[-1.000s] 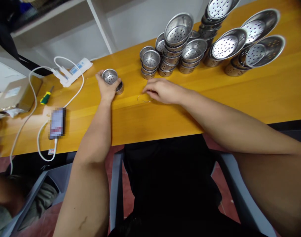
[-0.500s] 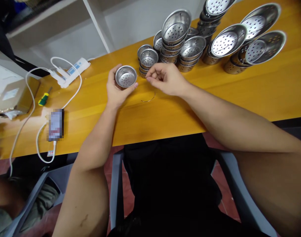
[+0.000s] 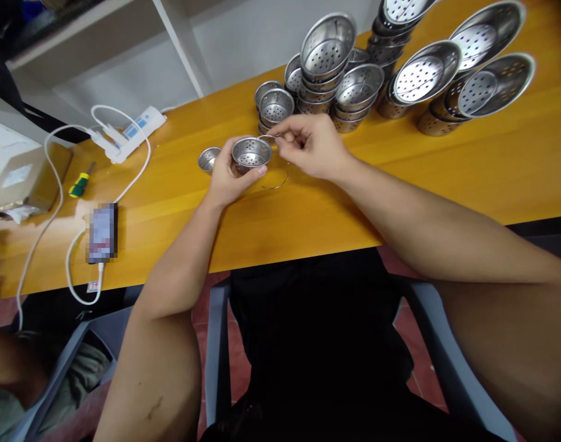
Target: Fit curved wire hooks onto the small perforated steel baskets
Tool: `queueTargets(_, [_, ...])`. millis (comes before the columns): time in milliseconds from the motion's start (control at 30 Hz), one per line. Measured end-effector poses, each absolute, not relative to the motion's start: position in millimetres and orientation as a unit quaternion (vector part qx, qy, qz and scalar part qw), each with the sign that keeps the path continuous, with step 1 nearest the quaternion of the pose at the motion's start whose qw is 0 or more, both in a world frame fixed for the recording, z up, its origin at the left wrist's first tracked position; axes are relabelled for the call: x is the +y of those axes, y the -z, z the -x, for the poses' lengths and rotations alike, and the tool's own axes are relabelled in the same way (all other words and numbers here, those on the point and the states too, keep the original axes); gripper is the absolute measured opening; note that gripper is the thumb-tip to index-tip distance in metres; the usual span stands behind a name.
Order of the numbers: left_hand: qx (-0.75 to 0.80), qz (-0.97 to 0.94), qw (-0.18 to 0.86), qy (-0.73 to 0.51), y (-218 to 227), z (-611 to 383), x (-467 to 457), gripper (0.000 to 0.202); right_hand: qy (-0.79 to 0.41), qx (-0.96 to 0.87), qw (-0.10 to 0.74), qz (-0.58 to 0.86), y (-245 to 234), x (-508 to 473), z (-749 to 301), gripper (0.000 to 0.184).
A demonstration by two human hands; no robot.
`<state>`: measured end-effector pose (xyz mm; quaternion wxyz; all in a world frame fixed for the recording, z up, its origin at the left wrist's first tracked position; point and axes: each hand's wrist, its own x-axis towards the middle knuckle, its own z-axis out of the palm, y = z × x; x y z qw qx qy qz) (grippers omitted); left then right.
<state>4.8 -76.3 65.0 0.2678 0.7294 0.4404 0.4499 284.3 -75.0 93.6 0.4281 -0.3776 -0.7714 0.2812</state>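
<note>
My left hand (image 3: 225, 178) grips a small perforated steel strainer cup (image 3: 250, 153) just above the orange table (image 3: 308, 209). My right hand (image 3: 310, 144) pinches a thin wire handle (image 3: 270, 137) at the cup's right rim. A second thin wire loop (image 3: 277, 183) lies on the table below my right hand. Another small strainer cup (image 3: 208, 158) rests on the table just left of my left hand.
Stacks of small strainer cups (image 3: 326, 73) and larger ones (image 3: 450, 73) stand at the back of the table. At the left lie a power strip (image 3: 128, 132) with white cable, a screwdriver (image 3: 80, 181), a phone (image 3: 102, 232) and a cardboard box (image 3: 25, 181). Another person's arm shows at bottom left.
My left hand lifted one cup off the table and carried it right, leaving the other cup behind. My right hand rose from the table with a wire handle and met the cup's rim.
</note>
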Motion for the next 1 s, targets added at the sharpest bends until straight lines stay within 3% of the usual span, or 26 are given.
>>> queueTargets(167, [0.465, -0.718, 0.312, -0.414, -68.0, -8.1, -81.9, 0.096, -0.273, -0.783, 0.413, 0.376, -90.7, -76.5, -279.5, 0.042])
queueTargets(433, [0.428, -0.752, 0.289, -0.411, -56.3, -5.7, -77.2, 0.091, -0.264, -0.781, 0.405, 0.395, -92.2, -79.7, -276.4, 0.037])
queueTargets(733, [0.440, -0.750, 0.283, -0.404, -65.8, -14.4, -85.2, 0.108, -0.266, -0.768, 0.410, 0.414, -93.6, -85.6, -267.3, 0.035])
queueTargets(900, [0.430, -0.759, 0.259, -0.415, -55.5, -17.4, -82.2, 0.097, -0.320, -0.741, 0.467, 0.360, -91.5, -84.8, -259.5, 0.018])
queueTargets(1000, [0.391, -0.768, 0.280, -0.423, -49.2, -15.2, -78.6, 0.093, -0.397, -0.728, 0.478, 0.291, -97.6, -83.1, -266.2, 0.032])
